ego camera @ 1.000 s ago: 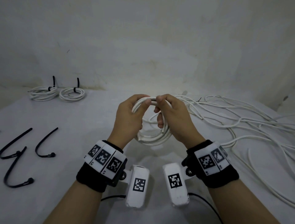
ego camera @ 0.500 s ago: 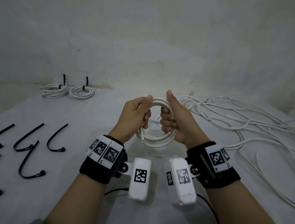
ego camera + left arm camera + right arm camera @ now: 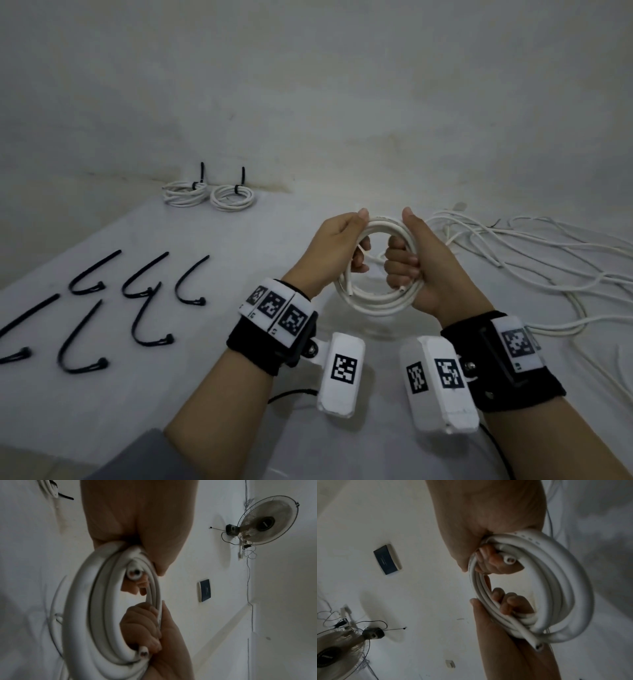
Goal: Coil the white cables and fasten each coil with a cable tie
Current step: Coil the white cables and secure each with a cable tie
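I hold the white coil (image 3: pixel 373 301) above the table (image 3: pixel 212 240), left hand (image 3: pixel 337 253) and right hand (image 3: pixel 423 270) both curled round it. Two cut ends poke free; if I let go to reach the cable ties (image 3: pixel 137 298) at left, the loops could spring apart.

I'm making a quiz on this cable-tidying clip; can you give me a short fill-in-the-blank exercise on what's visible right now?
1. The left hand and right hand both grip one white coil, so it is held by ____ hands.
2. The finished coils by the wall number ____.
3. The loose cable ties are coloured ____.
4. The uncoiled cables lie to the person's ____.

Missing words: two; two; black; right
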`<state>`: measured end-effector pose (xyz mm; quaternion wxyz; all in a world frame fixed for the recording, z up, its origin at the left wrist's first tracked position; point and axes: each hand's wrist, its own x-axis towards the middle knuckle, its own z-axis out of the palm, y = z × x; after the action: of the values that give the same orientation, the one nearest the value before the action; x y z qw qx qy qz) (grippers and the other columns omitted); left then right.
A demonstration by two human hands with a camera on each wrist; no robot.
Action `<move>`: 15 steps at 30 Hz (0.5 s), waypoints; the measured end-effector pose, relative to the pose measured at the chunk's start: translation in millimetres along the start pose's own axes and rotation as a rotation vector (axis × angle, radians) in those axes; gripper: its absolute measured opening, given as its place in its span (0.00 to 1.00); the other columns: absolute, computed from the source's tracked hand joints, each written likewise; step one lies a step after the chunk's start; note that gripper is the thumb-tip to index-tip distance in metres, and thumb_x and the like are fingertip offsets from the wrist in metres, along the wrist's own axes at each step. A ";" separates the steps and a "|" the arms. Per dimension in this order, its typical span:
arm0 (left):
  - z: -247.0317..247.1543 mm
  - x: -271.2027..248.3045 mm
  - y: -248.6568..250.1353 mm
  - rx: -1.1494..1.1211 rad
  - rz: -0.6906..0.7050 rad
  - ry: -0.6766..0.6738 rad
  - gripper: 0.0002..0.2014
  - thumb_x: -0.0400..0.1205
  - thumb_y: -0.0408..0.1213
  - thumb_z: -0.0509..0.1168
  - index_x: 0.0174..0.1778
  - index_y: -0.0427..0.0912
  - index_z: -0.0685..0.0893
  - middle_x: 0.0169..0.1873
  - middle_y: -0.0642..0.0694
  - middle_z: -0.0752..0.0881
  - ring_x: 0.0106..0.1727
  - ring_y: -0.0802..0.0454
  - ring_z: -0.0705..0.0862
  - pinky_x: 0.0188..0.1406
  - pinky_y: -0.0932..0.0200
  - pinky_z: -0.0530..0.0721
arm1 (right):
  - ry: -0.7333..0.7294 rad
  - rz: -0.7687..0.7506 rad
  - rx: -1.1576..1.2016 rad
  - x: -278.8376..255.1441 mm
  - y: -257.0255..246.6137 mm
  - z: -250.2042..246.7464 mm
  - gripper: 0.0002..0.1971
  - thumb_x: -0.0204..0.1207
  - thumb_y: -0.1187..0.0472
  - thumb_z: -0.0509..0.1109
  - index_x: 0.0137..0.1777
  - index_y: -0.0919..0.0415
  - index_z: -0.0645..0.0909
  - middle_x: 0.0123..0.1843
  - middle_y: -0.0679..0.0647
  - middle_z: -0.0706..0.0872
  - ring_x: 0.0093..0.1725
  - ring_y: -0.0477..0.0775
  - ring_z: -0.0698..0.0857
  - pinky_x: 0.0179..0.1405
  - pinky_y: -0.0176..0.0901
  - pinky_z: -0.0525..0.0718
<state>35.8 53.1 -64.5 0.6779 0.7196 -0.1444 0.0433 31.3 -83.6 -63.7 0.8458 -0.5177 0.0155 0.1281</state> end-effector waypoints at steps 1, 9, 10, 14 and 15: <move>-2.2 -1.2 -0.6 0.047 0.004 0.010 0.18 0.88 0.43 0.53 0.43 0.32 0.78 0.30 0.45 0.75 0.20 0.59 0.75 0.27 0.61 0.82 | 0.006 0.005 0.010 0.6 3.0 0.9 0.26 0.79 0.40 0.61 0.26 0.57 0.68 0.15 0.46 0.60 0.12 0.42 0.59 0.10 0.30 0.60; -66.8 -13.8 3.7 0.398 -0.181 0.116 0.20 0.86 0.49 0.56 0.61 0.36 0.81 0.48 0.46 0.82 0.42 0.54 0.83 0.47 0.57 0.77 | -0.043 0.029 0.057 1.1 12.4 1.6 0.24 0.80 0.41 0.60 0.28 0.57 0.66 0.15 0.46 0.59 0.12 0.42 0.59 0.09 0.31 0.59; -83.7 -14.1 5.0 0.474 -0.232 0.143 0.20 0.86 0.49 0.57 0.60 0.35 0.81 0.49 0.43 0.82 0.45 0.51 0.83 0.48 0.57 0.76 | -0.047 0.025 0.065 1.2 12.0 1.0 0.24 0.80 0.41 0.60 0.28 0.56 0.66 0.15 0.46 0.59 0.11 0.42 0.59 0.09 0.30 0.59; -150.6 -15.4 -2.1 0.916 -0.461 0.160 0.19 0.85 0.48 0.59 0.52 0.32 0.81 0.50 0.34 0.83 0.56 0.40 0.83 0.53 0.55 0.76 | -0.047 0.016 0.063 2.0 13.8 0.8 0.24 0.78 0.41 0.61 0.28 0.56 0.66 0.15 0.46 0.59 0.11 0.42 0.60 0.09 0.30 0.60; -160.8 -16.4 -4.6 1.004 -0.539 0.154 0.22 0.85 0.48 0.59 0.57 0.30 0.81 0.56 0.32 0.84 0.60 0.38 0.82 0.56 0.53 0.77 | -0.049 0.020 0.061 1.8 14.8 1.3 0.24 0.78 0.41 0.61 0.28 0.56 0.66 0.15 0.46 0.59 0.11 0.42 0.60 0.09 0.30 0.60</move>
<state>42.8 214.7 -60.7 0.2489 0.9593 0.1322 -0.0154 29.5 -75.7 -76.3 0.8600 -0.4881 0.0041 0.1487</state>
